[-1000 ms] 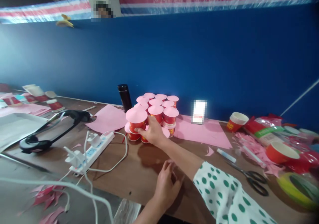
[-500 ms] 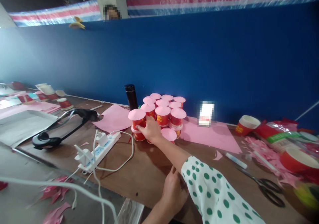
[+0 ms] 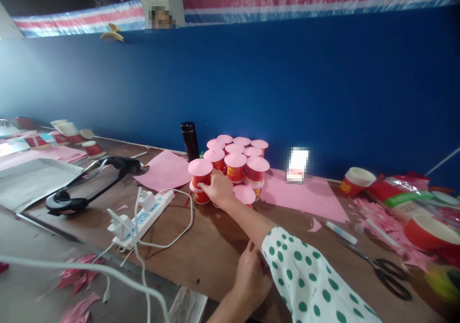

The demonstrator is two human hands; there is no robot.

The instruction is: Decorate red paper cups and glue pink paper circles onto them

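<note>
A cluster of red paper cups with pink paper tops [image 3: 235, 160] stands stacked in two layers on the brown table [image 3: 201, 246], near the blue wall. My right hand [image 3: 216, 188], arm stretched forward in a green-dotted white sleeve, grips the front-left upper cup [image 3: 200, 172] of the stack. My left hand [image 3: 251, 277] rests on the table close to me, partly under the right sleeve, with its fingers curled and nothing visible in them.
A black flask [image 3: 189, 141] stands behind the cups. A white power strip [image 3: 140, 215] with cables and a black headset [image 3: 93, 179] lie at left. Pink paper sheets [image 3: 302, 193], scissors [image 3: 388, 270], a glue stick [image 3: 341, 232], loose cups [image 3: 354, 180] and scraps lie at right.
My right hand has set the front-left cup closer into the stack and stays on it. My left hand has drawn back under the sleeve. The view shifted slightly left.
</note>
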